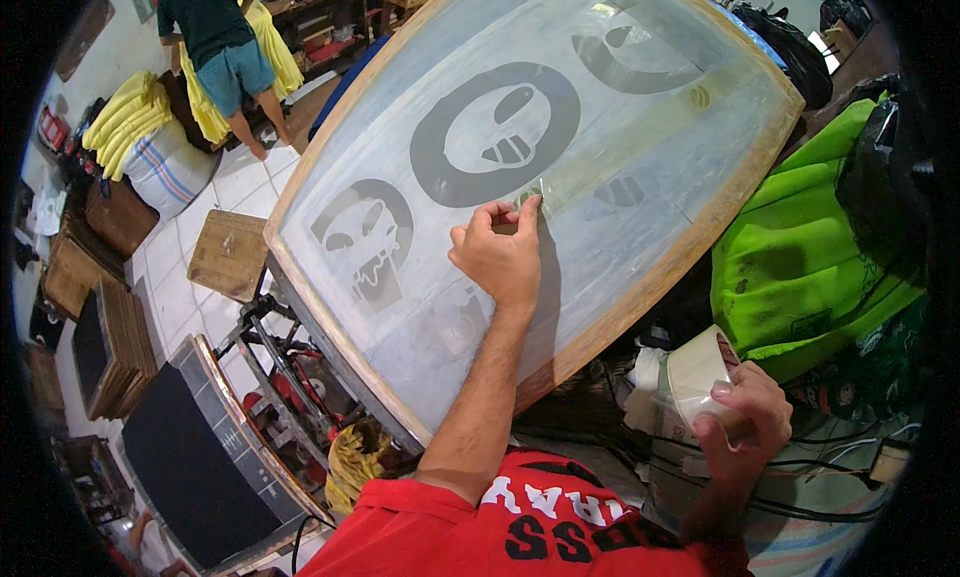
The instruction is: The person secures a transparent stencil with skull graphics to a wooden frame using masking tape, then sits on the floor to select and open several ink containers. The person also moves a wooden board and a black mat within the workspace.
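Observation:
A large wood-edged printing screen [610, 362] lies tilted before me, its pale mesh marked with grey face-like and ring shapes. At the mesh's middle, just below the central ring, my left hand [500, 247] is closed in a pinch on the end of a clear tape strip [585, 185]. A yellowish band of tape stretches from there toward the far right edge of the screen. To the right, off the screen's near edge, my right hand [745, 417] is wrapped round a wide tape roll [700, 370]; some fingers are hidden behind it.
Bright green cloth [800, 247] and black plastic bags lie along the right side. Cables [810, 512] run below the roll. A wooden stool [228, 254] and a second dark screen [200, 457] stand left. Farther back, a person [215, 47] stands by yellow cloth.

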Action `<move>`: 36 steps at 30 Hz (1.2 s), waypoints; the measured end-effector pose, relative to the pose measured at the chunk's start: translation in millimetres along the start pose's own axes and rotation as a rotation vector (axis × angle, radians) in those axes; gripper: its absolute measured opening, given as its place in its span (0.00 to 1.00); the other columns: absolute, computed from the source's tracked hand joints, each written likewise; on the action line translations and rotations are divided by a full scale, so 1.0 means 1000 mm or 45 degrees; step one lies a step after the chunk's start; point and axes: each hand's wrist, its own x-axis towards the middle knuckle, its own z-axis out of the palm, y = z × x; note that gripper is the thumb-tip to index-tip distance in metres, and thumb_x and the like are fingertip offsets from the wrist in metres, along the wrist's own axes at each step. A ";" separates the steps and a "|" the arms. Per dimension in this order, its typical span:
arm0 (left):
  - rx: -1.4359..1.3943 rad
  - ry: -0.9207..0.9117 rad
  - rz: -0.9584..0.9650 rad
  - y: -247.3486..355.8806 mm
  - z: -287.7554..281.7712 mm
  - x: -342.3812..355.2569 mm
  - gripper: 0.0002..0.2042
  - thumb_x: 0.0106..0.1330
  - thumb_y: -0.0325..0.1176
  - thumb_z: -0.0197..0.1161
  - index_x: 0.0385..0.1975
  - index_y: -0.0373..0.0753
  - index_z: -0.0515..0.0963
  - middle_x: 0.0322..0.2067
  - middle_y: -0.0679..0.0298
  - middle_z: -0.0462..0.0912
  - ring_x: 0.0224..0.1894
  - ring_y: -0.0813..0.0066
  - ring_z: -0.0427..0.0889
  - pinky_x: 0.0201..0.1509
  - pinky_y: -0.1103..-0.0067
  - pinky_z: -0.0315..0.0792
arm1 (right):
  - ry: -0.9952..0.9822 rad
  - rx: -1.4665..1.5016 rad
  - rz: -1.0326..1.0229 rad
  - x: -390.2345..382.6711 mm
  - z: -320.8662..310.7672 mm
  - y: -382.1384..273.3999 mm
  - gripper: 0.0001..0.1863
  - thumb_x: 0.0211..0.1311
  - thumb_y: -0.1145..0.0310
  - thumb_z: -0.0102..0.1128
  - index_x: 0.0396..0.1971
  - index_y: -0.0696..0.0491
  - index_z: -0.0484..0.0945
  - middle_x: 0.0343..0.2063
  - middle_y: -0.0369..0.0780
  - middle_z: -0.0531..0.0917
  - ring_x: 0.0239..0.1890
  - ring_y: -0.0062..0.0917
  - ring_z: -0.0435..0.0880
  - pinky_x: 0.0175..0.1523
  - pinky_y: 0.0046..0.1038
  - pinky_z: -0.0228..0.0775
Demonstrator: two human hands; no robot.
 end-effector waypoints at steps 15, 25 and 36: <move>0.025 0.003 -0.011 -0.005 -0.007 0.001 0.24 0.57 0.43 0.77 0.45 0.40 0.71 0.30 0.69 0.75 0.41 0.69 0.73 0.51 0.66 0.61 | -0.022 -0.087 0.088 -0.009 0.001 -0.008 0.18 0.52 0.58 0.77 0.37 0.52 0.82 0.30 0.41 0.82 0.32 0.33 0.80 0.45 0.36 0.74; 0.211 -0.232 0.753 -0.014 -0.027 -0.008 0.26 0.63 0.39 0.66 0.58 0.33 0.70 0.59 0.51 0.71 0.66 0.50 0.64 0.70 0.56 0.54 | 0.059 -0.072 0.060 -0.012 0.002 -0.007 0.16 0.50 0.62 0.76 0.37 0.52 0.82 0.24 0.40 0.79 0.25 0.31 0.76 0.34 0.32 0.69; 0.402 -0.631 0.998 0.008 -0.013 -0.007 0.45 0.64 0.53 0.62 0.71 0.23 0.55 0.74 0.43 0.52 0.79 0.50 0.43 0.79 0.52 0.34 | 0.117 -0.132 0.057 -0.020 -0.002 -0.007 0.13 0.46 0.68 0.74 0.33 0.53 0.83 0.22 0.40 0.79 0.23 0.31 0.76 0.33 0.31 0.67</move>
